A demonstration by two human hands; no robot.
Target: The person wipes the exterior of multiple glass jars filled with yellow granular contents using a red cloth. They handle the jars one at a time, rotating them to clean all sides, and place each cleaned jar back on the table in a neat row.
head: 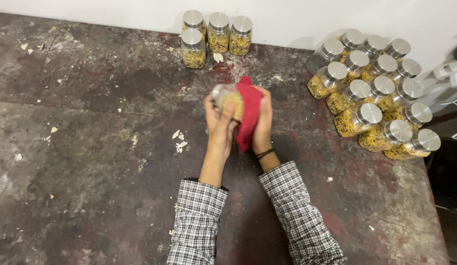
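Checked sleeves over stained dark floor

a jar lies in the left hand at the counter's centre, with a cloth against its right side under the right hand. four lidded jars stand at 12 o'clock by the wall. a larger cluster of jars sits at 2 o'clock.

A clear glass jar of yellow grainy filling lies tilted in the grip. Four matching silver-lidded jars stand upright beyond it by the wall. A larger crowd of such jars sits off to its right.
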